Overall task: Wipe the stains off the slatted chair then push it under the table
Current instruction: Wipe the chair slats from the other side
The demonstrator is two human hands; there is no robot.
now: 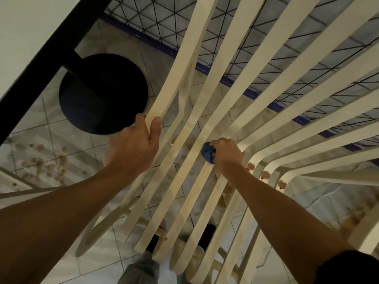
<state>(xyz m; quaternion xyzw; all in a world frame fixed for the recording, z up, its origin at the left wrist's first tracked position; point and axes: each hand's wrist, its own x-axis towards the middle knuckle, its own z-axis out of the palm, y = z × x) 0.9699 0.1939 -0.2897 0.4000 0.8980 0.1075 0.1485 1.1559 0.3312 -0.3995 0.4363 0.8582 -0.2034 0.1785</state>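
The head view looks straight down on a floor (61, 160) of pale tiles with many brown spots on it. In the middle stands the slatted chair (182, 64), made of long cream slats that spread out like a fan and bend sharply on its right side. To the left of the chair is the counter (30, 37), with a white top and a black edge, and under it a round black base (102, 93) rests on the floor near the outer slat. The chair is beside the counter, not under it. Behind the chair, on the far side, there is a dark wire grid (256, 48) with a blue border.

The left hand (133, 148) grips the outermost slat on the counter side of the chair, with the fingers curled over it and the thumb lying along it. The right hand (226, 152) is closed around a blue cloth (207, 153), crumpled into a small ball, and presses it on a slat near the middle of the chair. Brown stains (250, 166) sit on the bent slats just to the right of this hand. Below the chair, through the slats, grey trouser legs (141, 267) and dark shoes show on the floor. A dark sleeve (348, 267) covers the upper part of the right arm.
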